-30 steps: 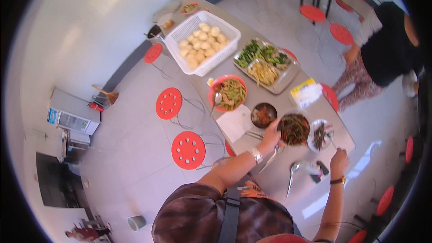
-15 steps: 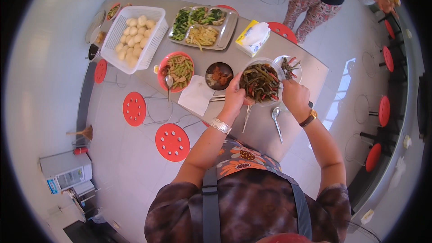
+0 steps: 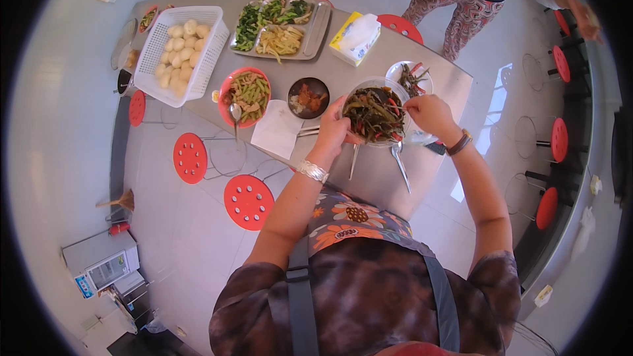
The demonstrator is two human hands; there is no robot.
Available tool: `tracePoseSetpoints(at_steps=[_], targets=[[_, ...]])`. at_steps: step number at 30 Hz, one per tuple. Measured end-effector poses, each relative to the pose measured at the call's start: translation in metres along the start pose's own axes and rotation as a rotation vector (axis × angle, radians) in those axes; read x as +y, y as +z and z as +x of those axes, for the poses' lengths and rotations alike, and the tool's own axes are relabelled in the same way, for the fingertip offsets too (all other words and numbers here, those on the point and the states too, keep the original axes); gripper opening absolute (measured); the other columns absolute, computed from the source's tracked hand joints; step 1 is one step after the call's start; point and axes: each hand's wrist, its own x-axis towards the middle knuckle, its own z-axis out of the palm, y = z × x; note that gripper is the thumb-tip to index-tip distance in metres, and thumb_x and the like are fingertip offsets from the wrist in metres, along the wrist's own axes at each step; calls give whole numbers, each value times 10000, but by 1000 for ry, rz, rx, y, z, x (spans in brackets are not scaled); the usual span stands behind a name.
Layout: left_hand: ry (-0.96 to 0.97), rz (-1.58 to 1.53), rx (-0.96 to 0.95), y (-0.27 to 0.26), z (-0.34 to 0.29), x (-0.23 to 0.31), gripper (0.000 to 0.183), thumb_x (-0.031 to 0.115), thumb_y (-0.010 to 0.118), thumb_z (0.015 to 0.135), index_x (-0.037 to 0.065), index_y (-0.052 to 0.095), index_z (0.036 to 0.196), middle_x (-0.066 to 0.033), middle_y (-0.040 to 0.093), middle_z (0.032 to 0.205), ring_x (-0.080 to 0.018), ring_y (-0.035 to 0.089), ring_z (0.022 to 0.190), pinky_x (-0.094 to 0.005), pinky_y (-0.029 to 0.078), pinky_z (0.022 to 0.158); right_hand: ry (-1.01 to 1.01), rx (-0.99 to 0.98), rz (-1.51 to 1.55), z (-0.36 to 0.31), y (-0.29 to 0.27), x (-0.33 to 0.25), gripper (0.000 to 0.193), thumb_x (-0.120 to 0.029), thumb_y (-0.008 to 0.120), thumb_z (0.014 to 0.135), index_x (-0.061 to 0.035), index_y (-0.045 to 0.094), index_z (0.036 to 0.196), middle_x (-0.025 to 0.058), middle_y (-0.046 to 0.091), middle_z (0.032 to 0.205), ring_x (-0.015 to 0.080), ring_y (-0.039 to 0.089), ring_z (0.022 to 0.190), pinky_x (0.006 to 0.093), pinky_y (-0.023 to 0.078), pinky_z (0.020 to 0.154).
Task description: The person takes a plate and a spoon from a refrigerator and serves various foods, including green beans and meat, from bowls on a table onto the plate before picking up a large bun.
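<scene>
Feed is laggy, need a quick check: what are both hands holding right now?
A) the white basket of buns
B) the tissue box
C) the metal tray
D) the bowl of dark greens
D: the left hand and right hand grip opposite sides of the bowl of dark greens over the table.

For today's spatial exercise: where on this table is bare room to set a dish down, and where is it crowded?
Bare table lies nearest the person, past the spoons, and between the tissue box and dark sauce bowl. Crowded: around both hands holding the vegetable bowl.
</scene>
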Motion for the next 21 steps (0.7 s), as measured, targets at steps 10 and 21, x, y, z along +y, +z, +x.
tracePoseSetpoints(at_steps=[10,21], targets=[[8,-17,-74,3,10,-5,653,-114,346,689,68,322,1316,-164,535,1078,-276,640,761,-326,573,465,-41,-206,238,4,-1,18,174,-172,530,725,-129,679,805,92,631,749,280,600,721,368,472,643],[79,-99,-22,5,16,-6,676,-131,347,692,64,292,1337,-183,533,1086,-269,646,658,-294,551,424,-18,-2,-295,-11,-31,15,170,-141,522,716,-154,681,775,93,625,698,270,611,679,371,485,598]])
